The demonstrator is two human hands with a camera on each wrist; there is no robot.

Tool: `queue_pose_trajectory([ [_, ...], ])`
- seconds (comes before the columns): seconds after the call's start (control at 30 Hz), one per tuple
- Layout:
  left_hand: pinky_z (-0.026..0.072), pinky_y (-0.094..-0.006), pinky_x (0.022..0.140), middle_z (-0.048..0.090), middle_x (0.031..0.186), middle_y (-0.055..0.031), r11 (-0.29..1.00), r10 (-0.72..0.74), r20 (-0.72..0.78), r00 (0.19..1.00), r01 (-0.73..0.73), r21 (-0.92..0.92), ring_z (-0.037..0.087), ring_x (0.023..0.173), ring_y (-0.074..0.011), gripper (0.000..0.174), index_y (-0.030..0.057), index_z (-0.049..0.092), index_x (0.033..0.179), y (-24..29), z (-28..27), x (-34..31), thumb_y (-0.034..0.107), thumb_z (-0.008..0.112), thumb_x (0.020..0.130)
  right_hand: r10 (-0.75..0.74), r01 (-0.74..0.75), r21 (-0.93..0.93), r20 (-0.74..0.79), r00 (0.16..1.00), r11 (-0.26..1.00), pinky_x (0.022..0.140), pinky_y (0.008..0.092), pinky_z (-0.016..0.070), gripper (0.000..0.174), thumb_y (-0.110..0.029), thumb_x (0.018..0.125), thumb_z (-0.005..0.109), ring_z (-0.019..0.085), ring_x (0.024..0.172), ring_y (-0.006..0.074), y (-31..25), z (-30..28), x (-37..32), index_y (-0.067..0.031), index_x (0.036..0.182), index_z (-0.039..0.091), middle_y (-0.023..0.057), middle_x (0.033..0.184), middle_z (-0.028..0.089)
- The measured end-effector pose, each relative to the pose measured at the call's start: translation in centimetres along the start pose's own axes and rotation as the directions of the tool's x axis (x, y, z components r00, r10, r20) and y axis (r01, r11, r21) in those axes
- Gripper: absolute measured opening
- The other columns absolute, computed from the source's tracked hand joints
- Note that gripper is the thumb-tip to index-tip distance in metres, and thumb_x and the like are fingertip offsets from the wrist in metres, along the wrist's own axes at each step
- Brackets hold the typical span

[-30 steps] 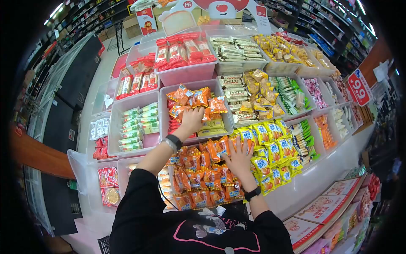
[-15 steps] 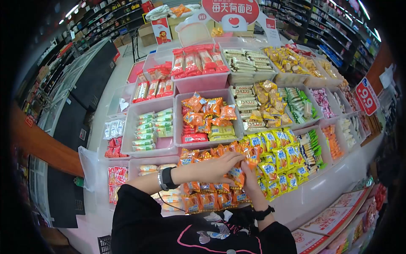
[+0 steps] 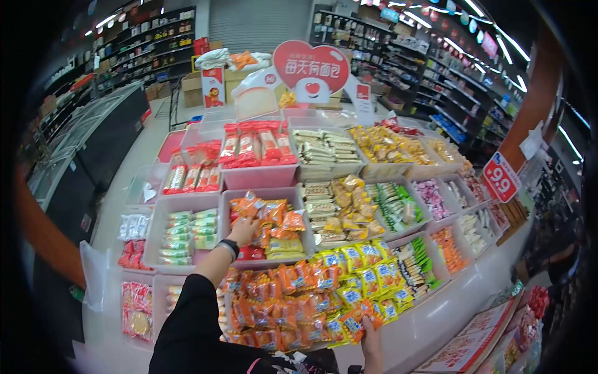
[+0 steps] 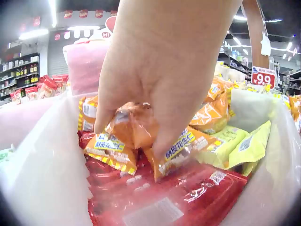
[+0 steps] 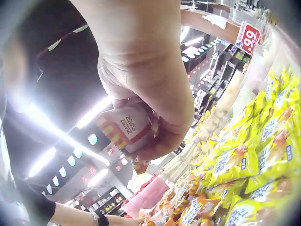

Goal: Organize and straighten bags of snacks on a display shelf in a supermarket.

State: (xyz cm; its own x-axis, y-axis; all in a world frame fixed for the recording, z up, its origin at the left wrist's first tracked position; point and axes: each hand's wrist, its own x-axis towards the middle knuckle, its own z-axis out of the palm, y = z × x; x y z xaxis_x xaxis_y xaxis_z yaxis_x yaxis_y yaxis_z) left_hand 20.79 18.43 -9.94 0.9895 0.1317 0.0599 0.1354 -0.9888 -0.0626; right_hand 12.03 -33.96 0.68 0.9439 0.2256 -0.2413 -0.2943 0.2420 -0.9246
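Observation:
My left hand (image 3: 244, 232) reaches into a clear bin (image 3: 300, 193) of mixed packets. In the left wrist view its thumb and fingers pinch an orange snack packet (image 4: 134, 126). Under it lie red packets (image 4: 146, 193), with yellow-green ones (image 4: 251, 143) to the right. My right hand (image 3: 372, 344) holds another orange snack packet (image 3: 354, 323) in front of the yellow packets (image 3: 369, 282). Printed digits show on that packet's pale back (image 5: 126, 123) in the right wrist view. Rows of orange packets (image 3: 274, 311) fill the front bin between the hands.
Bins of red-wrapped snacks (image 3: 258, 146), pale bars (image 3: 324, 146) and gold packets (image 3: 389, 146) stand farther back. Green-and-white packets (image 3: 188, 234) lie left of the left hand. A 9.9 price sign (image 3: 500, 177) rises at the right, and a heart-shaped sign (image 3: 311, 68) at the back.
The hands came together over the front bin half a second ago around an orange packet. Now the left is back in the mixed bin, and the right has moved toward the body with a packet.

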Motion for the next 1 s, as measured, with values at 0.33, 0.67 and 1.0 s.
queue_pose_trajectory([
  [0.33,0.0502,-0.0478,0.081,0.052,0.115,-0.0134,0.986,-0.15,-0.011,0.989,0.148,-0.074,0.052,0.106,-0.0412,0.052,0.0152,0.048,0.121,2.2,-3.0,-0.6,0.008,0.064,0.072,-0.059,0.055,-0.09,-0.049,0.997,0.994,0.077,0.0267,0.0468,0.037,-0.013,0.086,0.064,0.057,0.085,0.0116,-1.0,2.3,0.6,0.0005,0.117,0.049,0.0052,0.098,0.058],
  [0.67,0.0483,-0.0346,0.078,0.061,0.103,-0.0173,0.358,-0.311,-0.108,0.944,0.011,-0.934,0.062,0.093,-0.0246,0.04,0.0038,0.045,0.117,6.6,-15.9,-12.7,0.014,0.064,0.083,-0.078,0.078,0.006,0.014,0.997,0.997,0.082,0.0286,0.0463,0.037,-0.014,0.084,0.066,0.056,0.092,0.0126,0.1,3.2,1.0,-0.0014,0.116,0.051,0.0045,0.105,0.059],
  [1.0,0.0596,-0.0431,0.073,0.053,0.094,-0.0005,-0.37,-0.552,0.335,0.763,0.136,-0.919,0.049,0.071,-0.0065,0.028,0.0074,0.048,0.115,12.7,-11.6,-29.5,0.02,0.057,0.092,-0.04,0.066,-0.201,0.131,0.991,0.977,0.077,0.0264,0.0472,0.031,-0.006,0.078,0.071,0.06,0.085,0.0114,0.1,4.6,-1.1,0.0011,0.106,0.059,0.0059,0.098,0.064],
])
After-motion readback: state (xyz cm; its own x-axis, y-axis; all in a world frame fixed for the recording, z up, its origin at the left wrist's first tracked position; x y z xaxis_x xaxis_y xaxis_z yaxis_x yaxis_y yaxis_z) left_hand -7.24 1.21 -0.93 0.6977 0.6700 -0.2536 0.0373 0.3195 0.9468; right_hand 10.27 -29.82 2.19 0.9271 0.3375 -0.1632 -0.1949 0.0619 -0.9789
